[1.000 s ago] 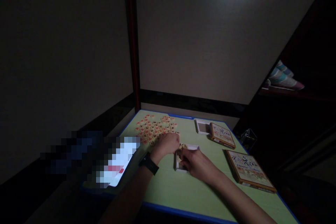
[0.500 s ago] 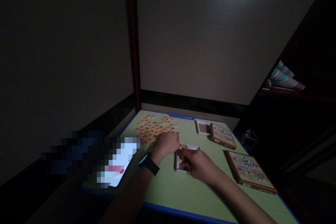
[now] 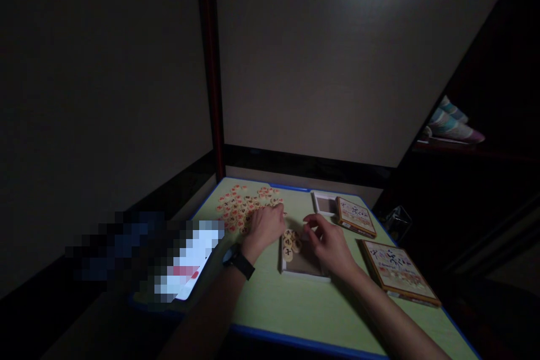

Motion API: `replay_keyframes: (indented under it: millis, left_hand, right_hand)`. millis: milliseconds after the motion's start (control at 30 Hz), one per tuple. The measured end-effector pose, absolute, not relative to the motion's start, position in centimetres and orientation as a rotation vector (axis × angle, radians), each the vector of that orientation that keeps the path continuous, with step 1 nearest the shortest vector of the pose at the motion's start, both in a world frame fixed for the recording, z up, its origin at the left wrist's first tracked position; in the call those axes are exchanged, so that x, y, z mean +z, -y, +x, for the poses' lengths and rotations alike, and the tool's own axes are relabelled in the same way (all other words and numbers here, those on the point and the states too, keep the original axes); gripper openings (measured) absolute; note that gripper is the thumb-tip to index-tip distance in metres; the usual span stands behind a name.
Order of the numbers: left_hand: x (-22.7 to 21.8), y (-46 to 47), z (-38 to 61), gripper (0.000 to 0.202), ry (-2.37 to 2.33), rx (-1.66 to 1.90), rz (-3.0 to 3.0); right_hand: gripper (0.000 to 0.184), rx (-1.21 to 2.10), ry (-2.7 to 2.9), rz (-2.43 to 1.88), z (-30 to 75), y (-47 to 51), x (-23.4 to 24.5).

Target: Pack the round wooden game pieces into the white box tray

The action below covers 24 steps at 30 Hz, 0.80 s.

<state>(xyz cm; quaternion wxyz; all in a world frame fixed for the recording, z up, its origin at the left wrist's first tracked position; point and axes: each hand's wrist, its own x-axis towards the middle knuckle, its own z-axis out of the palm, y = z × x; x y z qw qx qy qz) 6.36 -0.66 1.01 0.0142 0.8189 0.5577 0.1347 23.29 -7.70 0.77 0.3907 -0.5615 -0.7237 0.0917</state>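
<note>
My left hand (image 3: 266, 228), with a dark watch (image 3: 238, 260) on its wrist, reaches into the near right side of a spread of round Chinese chess pieces (image 3: 241, 211). Its fingers curl down, and what they hold, if anything, is hidden. Over the far right part of a shallow white-rimmed tray (image 3: 304, 277) is my right hand (image 3: 331, 242), fingers bent and a little apart, with no piece visible in them. Several pieces with dark characters (image 3: 288, 252) lie in the tray's left end. The spread has red-marked and dark-marked pieces.
A second shallow tray (image 3: 315, 202) is at the back right, beside a Chinese chess box (image 3: 356, 216). Another box (image 3: 400, 271) lies near the right edge of the green table (image 3: 270, 304). A lit screen (image 3: 196, 259), partly pixelated, is at the left. Walls stand behind.
My right hand has lifted from the tray's left end and moved right, leaving the dark-marked pieces in view there. My left hand has shifted slightly left and farther away, staying at the spread.
</note>
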Motion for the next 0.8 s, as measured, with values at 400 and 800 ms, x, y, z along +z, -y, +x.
replay_keyframes:
  millis: [400,800]
  left_hand:
    - [0.9,0.9,6.5,0.028,-1.715,0.538,2.553]
    - [1.2,0.3,5.8,0.032,-1.675,0.591,2.468]
  right_hand:
    - [0.026,-0.138,1.757,-1.555,25.0,5.9,-1.0]
    - [0.026,-0.199,1.828,-1.487,24.6,6.1,-1.7]
